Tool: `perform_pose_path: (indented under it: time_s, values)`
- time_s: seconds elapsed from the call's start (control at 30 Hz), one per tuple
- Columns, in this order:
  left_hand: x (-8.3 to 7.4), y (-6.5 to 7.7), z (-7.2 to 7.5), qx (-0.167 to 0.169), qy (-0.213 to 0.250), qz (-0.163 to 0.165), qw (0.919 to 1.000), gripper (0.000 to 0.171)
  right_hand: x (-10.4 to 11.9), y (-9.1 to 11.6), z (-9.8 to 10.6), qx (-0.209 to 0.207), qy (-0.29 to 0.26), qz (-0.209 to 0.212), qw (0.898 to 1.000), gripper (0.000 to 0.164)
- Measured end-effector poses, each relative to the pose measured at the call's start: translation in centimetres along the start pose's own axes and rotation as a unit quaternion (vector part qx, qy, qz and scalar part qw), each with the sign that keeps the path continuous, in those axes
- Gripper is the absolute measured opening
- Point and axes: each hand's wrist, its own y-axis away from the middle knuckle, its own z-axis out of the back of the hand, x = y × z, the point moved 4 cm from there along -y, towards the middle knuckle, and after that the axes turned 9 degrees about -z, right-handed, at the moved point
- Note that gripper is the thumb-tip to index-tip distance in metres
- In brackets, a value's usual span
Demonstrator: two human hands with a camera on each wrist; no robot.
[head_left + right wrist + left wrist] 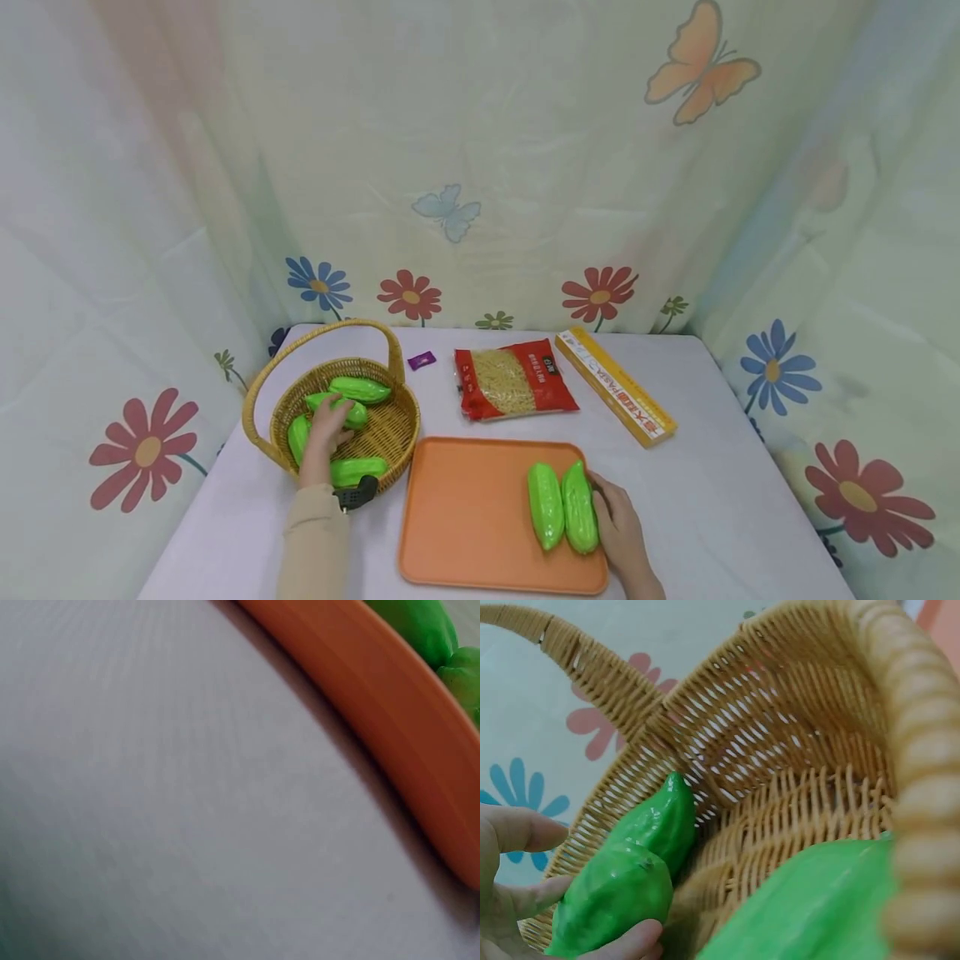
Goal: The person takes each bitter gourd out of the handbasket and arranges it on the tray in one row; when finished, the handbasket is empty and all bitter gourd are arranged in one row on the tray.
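Inside basket (396,427), green vegetable (619,896), likely light and slick, best held mid-body, is clasped by half-curled left grip (326,427), hold of right grip (621,527) unclear.

The left arm (312,557) comes up from the bottom of the head view, left of the middle, in a tan sleeve (315,525). The left hand (327,427) has its fingers (529,829) spread and its thumb (636,939) below them. The right hand (621,529) is low, right of the middle.
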Motion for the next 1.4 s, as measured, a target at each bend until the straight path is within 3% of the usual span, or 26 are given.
perform_pose_path:
  time_s: [0.27, 0.63, 1.0, 1.4]
  values:
    - [-1.5, 0.2, 0.5, -0.007, -0.036, -0.031, 0.9988, 0.045, 0.2, 0.0, 0.2, -0.009, 0.001, 0.009, 1.000, 0.044]
    - [-1.5, 0.6, 0.7, 0.000, -0.070, -0.040, 0.9967, 0.035, 0.2, 0.1, 0.2, -0.008, 0.003, 0.008, 1.000, 0.045]
    - [-0.5, 0.5, 1.2, -0.027, -0.048, -0.026, 0.9982, 0.073, 0.2, 0.2, 0.2, -0.015, -0.001, 0.016, 1.000, 0.043]
    - [0.2, 1.0, 1.3, -0.024, -0.044, -0.017, 0.9986, 0.074, 0.3, 0.1, 0.2, -0.001, -0.013, -0.002, 1.000, 0.046]
